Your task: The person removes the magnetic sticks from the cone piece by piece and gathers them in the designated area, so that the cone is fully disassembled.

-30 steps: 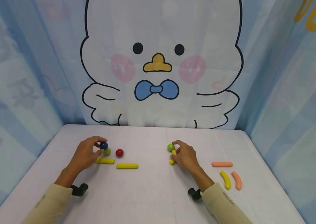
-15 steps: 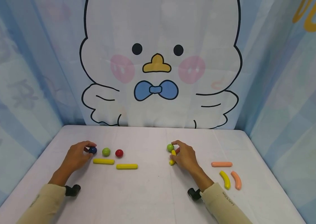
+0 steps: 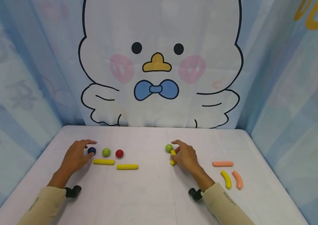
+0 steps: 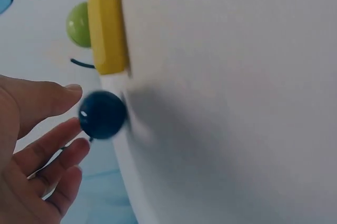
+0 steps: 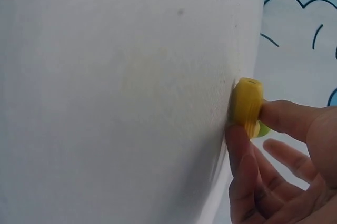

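Observation:
In the head view, my left hand [image 3: 75, 155] is spread around a dark blue ball [image 3: 91, 150] on the white table. The left wrist view shows the thumb standing off this ball, with the fingertips loose beside it. A green ball [image 3: 106, 152] and a red ball [image 3: 119, 153] lie to its right in a row. My right hand [image 3: 185, 156] pinches a short yellow stick [image 5: 247, 105] at the table surface. Right by its index fingertip lies another green ball [image 3: 169, 148]. A reddish piece [image 3: 177, 149] is mostly hidden behind the right fingers.
Two straight yellow sticks [image 3: 104, 162] lie in front of the left balls. On the right are a straight orange stick [image 3: 222, 164], a curved yellow stick [image 3: 226, 179] and a curved orange one [image 3: 237, 180]. A cartoon curtain [image 3: 159, 109] hangs behind the table.
My left hand carried the blue ball left, away from the green ball, set it on the table and spread its fingers off it. The right hand has stayed almost still.

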`<control>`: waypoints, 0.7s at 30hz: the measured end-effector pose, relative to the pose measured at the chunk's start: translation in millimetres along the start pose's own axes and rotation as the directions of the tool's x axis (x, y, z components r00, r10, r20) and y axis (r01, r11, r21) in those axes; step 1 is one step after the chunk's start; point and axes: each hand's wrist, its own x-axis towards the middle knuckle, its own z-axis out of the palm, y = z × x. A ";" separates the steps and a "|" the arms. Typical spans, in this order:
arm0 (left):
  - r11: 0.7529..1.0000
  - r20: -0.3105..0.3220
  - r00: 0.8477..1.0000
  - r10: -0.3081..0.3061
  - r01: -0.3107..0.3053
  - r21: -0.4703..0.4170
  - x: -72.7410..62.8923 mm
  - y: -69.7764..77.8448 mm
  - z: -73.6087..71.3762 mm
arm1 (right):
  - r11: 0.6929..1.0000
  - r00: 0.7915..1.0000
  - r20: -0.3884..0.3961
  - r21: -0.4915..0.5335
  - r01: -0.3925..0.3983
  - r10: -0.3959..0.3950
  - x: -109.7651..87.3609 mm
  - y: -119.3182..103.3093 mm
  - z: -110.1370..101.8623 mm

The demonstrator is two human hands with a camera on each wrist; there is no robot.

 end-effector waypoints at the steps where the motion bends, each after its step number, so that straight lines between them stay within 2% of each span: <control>1: 1.000 -0.014 1.000 0.010 -0.010 0.006 -0.2 4.8 -0.7 | 1.000 1.000 -0.002 -0.003 0.003 -0.003 -0.1 0.1 -0.4; 6: 0.996 -0.073 0.994 0.086 -0.085 0.010 -0.8 35.2 -2.3 | 1.000 1.000 -0.001 -0.017 0.016 -0.016 -1.7 0.0 -2.3; 11: 0.981 -0.110 0.975 0.193 -0.194 0.000 -0.1 73.2 3.9 | 1.000 1.000 -0.003 -0.017 -0.001 0.001 -3.1 1.0 -1.9; 15: 0.964 -0.102 0.959 0.264 -0.266 -0.012 0.4 104.5 17.6 | 1.000 1.000 0.001 -0.012 -0.014 0.014 -3.6 1.2 -0.5; 21: 0.944 -0.015 0.947 0.320 -0.320 -0.082 0.3 149.2 42.2 | 1.000 1.000 0.020 0.000 -0.013 0.013 -8.0 -3.0 -0.9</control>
